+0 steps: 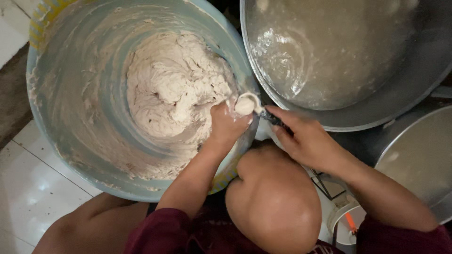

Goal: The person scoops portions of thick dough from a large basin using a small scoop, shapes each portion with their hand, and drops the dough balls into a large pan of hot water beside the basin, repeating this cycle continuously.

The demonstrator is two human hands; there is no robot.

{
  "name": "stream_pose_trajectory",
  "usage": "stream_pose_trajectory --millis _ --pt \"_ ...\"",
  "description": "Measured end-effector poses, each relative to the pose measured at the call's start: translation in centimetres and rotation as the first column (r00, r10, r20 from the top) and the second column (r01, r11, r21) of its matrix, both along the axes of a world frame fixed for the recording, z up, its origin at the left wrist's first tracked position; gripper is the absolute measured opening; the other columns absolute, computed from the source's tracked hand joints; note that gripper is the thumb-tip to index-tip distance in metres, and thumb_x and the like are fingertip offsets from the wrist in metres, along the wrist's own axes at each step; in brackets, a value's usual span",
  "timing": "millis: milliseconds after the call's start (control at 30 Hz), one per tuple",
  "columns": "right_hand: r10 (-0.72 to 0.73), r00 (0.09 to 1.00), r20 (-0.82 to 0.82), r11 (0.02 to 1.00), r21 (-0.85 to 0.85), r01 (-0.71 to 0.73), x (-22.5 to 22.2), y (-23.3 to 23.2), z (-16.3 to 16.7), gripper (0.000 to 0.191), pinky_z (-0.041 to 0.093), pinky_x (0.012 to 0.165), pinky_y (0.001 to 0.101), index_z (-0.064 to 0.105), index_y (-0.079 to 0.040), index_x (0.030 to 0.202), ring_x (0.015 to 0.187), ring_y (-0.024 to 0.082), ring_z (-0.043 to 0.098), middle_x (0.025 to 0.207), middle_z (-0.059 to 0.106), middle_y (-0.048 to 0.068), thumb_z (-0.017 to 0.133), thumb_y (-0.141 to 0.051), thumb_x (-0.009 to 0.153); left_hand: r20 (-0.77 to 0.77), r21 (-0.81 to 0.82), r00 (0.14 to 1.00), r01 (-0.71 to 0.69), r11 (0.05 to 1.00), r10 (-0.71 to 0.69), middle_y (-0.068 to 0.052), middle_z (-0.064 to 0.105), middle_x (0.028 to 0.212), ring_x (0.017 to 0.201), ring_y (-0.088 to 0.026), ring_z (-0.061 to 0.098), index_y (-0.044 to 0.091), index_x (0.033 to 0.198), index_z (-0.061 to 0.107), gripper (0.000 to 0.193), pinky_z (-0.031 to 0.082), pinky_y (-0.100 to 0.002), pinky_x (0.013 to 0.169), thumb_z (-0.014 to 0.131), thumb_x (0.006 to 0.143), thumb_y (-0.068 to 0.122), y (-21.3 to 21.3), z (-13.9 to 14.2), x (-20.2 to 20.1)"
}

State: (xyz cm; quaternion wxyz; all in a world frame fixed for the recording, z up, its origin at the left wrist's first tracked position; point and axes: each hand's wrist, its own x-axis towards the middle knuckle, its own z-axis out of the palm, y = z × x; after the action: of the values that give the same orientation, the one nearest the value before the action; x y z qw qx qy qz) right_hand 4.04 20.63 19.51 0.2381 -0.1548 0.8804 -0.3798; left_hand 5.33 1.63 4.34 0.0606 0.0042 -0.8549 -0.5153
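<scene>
A large light-blue tub (56, 117) holds a mound of pale, sticky dough (174, 84). My left hand (227, 123) reaches into the tub at its right rim, smeared with dough, fingers pressing a small lump onto a spoon bowl (246, 103). My right hand (306, 138) grips the dark handle of that spoon (273, 117), holding it level over the tub's edge, between the tub and a big metal pan.
A wide metal pan of shimmering oil (329, 51) stands at the upper right. Another metal vessel (419, 160) sits at the right edge. My bare knee (273, 197) is below the hands. White floor tiles (33, 188) lie at the lower left.
</scene>
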Motion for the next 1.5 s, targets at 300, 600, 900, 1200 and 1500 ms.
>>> stream_pose_trajectory --millis 300,600,900,1200,1500 --pt "-0.168 0.854 0.493 0.96 -0.114 0.255 -1.6 1.9 -1.8 0.048 0.047 0.053 0.0253 0.055 -0.01 0.146 0.06 0.006 0.052 0.089 0.07 0.004 0.057 -0.012 0.098 0.172 -0.412 0.981 -0.008 0.911 0.086 -0.024 0.07 0.072 0.072 -0.044 0.069 -0.001 0.074 0.07 0.053 0.055 -0.051 0.069 0.086 0.073 0.05 -5.4 -0.9 -3.5" --pt "-0.203 0.976 -0.078 0.965 0.152 0.213 -5.1 5.2 -5.3 0.045 0.055 0.069 0.0377 0.06 -0.004 0.141 0.077 0.022 0.07 0.096 0.072 0.02 0.063 -0.009 0.097 0.366 0.26 0.93 -0.1 0.96 -0.002 -0.024 0.072 0.076 0.065 -0.042 0.068 -0.002 0.08 0.069 0.037 0.053 -0.047 0.054 0.08 0.081 0.034 -3.3 -1.1 -1.4" --pt "-0.395 0.857 0.331 0.914 0.054 0.401 -2.6 4.8 -2.4 0.038 0.052 0.064 0.0358 0.059 -0.007 0.138 0.072 0.018 0.062 0.094 0.069 0.014 0.062 -0.013 0.101 0.039 0.031 0.993 -0.109 0.994 0.107 -0.015 0.069 0.07 0.064 -0.034 0.067 0.003 0.084 0.069 0.025 0.053 -0.036 0.059 0.079 0.089 0.026 -1.0 1.6 -0.8" --pt "-0.09 0.972 0.215 0.995 -0.012 0.095 0.1 -0.1 -0.9 0.045 0.056 0.071 0.03 0.058 -0.009 0.143 0.078 0.011 0.067 0.094 0.074 0.008 0.062 -0.015 0.099 0.067 0.004 0.998 0.016 1.0 -0.017 -0.016 0.07 0.073 0.067 -0.037 0.071 0.006 0.084 0.069 0.018 0.057 -0.044 0.064 0.078 0.073 0.017 -0.1 0.7 -1.1" --pt "-0.322 0.884 0.34 0.947 0.115 0.301 -1.4 3.1 -1.0 0.054 0.052 0.063 0.0313 0.054 -0.016 0.151 0.07 0.013 0.059 0.095 0.075 0.007 0.06 -0.016 0.098 0.221 -0.343 0.963 -0.072 0.937 0.155 -0.023 0.069 0.068 0.064 -0.042 0.067 0.0 0.078 0.072 0.043 0.052 -0.049 0.061 0.086 0.074 0.04 -1.7 0.3 -1.4"
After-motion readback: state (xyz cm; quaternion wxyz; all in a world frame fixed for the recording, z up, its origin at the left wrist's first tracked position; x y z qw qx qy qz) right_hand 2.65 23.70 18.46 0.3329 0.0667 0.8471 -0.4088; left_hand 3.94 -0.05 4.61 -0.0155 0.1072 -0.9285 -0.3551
